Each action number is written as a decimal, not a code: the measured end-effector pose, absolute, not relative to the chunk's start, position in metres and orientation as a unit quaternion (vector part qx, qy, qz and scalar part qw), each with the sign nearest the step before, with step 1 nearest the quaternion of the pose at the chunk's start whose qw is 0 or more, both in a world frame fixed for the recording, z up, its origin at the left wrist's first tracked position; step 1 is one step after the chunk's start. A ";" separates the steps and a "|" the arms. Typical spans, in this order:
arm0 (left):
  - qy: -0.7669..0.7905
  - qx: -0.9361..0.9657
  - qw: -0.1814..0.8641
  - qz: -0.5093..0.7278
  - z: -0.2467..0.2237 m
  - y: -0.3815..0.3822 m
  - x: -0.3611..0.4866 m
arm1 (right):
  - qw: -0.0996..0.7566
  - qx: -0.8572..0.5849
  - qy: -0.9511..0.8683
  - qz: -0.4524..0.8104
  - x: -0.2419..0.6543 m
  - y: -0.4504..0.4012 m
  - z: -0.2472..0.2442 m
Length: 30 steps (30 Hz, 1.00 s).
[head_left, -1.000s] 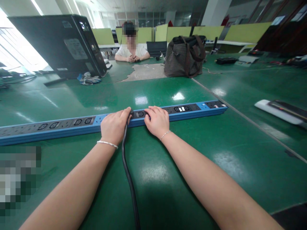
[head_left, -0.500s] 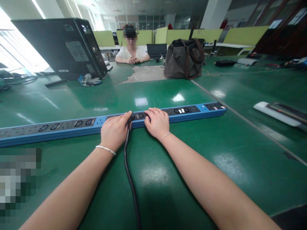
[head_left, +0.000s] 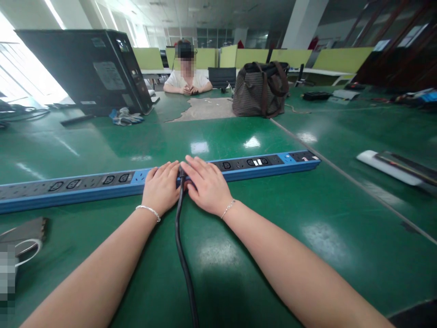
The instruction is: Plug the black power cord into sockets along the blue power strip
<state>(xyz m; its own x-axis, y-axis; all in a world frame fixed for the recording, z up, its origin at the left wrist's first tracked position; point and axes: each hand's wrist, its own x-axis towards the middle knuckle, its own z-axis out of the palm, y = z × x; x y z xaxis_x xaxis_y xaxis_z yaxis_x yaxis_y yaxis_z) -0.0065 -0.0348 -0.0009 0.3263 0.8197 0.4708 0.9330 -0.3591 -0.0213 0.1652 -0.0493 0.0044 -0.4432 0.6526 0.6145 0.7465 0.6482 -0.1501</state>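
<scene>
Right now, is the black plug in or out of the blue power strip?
Cannot tell: the plug is at the power strip, but left grip and right grip cover the contact.

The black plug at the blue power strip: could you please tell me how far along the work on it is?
Looks done: the black plug is at the blue power strip, its cable running down the view. In hand: the left hand and right hand closely flank it. Left: perhaps seating it fully; the fingers hide that, so I cannot tell.
</scene>
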 end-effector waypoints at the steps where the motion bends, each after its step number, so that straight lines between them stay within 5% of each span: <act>1: -0.546 -0.803 0.146 -0.191 -0.001 -0.035 -0.006 | 0.322 -0.396 -0.857 -0.070 0.161 -0.052 0.005; 30: -0.537 -0.816 0.127 -0.172 -0.002 -0.036 -0.008 | 0.379 -0.402 -0.833 0.008 0.147 -0.037 -0.004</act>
<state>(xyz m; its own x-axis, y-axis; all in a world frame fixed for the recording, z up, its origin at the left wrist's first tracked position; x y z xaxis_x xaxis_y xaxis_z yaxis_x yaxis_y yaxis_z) -0.0076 -0.0358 -0.0016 0.3641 0.8329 0.4168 0.9203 -0.3905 -0.0236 0.1472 -0.0365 -0.0038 -0.3891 0.6764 0.6254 0.6648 0.6761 -0.3177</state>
